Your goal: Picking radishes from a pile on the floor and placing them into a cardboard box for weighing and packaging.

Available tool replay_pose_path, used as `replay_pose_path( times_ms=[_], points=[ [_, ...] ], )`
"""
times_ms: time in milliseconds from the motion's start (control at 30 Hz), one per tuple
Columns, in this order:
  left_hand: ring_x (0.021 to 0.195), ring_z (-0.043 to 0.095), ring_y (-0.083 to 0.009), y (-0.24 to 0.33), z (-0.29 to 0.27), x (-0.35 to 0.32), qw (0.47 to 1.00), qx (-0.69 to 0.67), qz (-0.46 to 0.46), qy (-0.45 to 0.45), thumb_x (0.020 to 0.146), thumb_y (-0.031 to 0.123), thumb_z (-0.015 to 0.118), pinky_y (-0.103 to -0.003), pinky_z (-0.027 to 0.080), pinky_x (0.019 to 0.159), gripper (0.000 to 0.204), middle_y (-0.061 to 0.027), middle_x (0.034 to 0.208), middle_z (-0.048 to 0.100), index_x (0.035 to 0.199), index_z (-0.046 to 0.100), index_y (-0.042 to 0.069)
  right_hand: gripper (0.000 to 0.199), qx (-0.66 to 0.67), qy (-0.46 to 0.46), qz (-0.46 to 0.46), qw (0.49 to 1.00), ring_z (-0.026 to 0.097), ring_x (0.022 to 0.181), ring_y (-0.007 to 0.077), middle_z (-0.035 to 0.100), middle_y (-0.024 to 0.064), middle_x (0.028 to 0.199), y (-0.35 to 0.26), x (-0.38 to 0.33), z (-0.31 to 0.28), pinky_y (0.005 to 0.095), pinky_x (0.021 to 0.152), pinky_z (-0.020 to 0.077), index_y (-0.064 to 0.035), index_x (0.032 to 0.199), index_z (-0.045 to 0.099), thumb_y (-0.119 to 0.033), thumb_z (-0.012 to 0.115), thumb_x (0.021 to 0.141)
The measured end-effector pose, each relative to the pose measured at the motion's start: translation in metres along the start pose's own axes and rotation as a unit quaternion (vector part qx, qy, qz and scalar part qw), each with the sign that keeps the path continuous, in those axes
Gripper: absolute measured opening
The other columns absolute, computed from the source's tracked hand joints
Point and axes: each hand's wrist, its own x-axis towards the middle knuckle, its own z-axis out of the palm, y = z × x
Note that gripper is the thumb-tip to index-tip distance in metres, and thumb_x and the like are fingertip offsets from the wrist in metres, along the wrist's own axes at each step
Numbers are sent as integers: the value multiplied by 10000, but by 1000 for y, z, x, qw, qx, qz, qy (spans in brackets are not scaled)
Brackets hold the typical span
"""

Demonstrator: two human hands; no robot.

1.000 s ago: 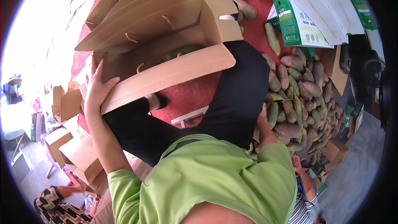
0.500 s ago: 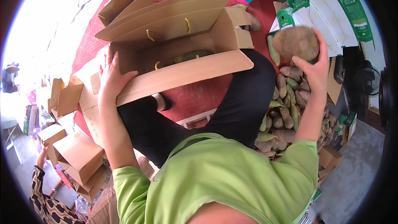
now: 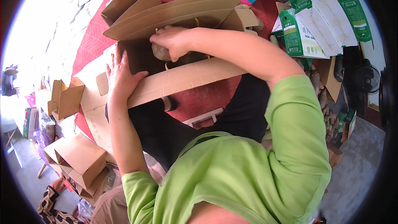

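Note:
An open cardboard box with yellow rope handles stands in front of me, its long flaps spread. My right hand reaches over the near side into the box. Its fingers are closed round a large, round, brown root vegetable near the box's left end. My left hand rests on the left end of the box, fingers spread and thumb on the near flap. Under my right forearm, a dark greenish vegetable in the box is mostly hidden.
Soil-brown root vegetables lie heaped at my right, partly behind my arm. Green and white cartons stand beyond them. A smaller open box is at the far left; more cardboard boxes stand near a co-worker's patterned sleeve.
My right hand has carried the large brown root vegetable from above the heap at the right, leftward into the box. My left hand stays on the box's left end.

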Motion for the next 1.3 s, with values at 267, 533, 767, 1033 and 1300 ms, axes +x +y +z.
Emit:
replay_pose_path(
  times_ms=[267,533,767,1033,1300],
  points=[
    [1431,189,-342,3,-2,2,1000,19,17,16,673,357,796,-494,155,1154,911,-162,1557,183,1396,392,-24,549,36,-28,54,998,578,1099,357,605,204,1156,5,42,44,435,932,468,-31,1206,530,-132,741,709],
    [1454,113,-309,-20,10,8,999,16,47,18,715,395,756,-494,124,1158,896,-139,1564,179,1424,368,9,514,260,135,-19,956,635,1004,242,659,153,1105,16,-118,-54,337,874,500,-37,1272,544,-228,679,814],
    [1430,208,-318,-4,4,8,999,-3,44,6,745,370,726,-497,147,1159,852,-125,1563,195,1434,360,30,411,343,430,216,807,627,966,145,675,97,1058,89,-303,19,280,825,503,-14,1209,582,-194,663,849],
    [1396,291,-326,-8,-2,-1,999,-43,16,14,745,304,729,-393,284,1123,804,-149,1553,221,1417,387,24,582,294,265,561,727,606,1056,337,642,176,1123,135,-407,305,391,910,480,-45,1219,571,-250,771,712],
    [1408,263,-329,7,-3,-1,998,-51,20,8,724,293,750,-410,233,1138,826,-162,1550,224,1408,391,-1,952,339,233,632,657,525,1208,315,565,164,1270,115,-457,508,404,1003,437,-49,1358,403,-276,848,548]
  ],
)
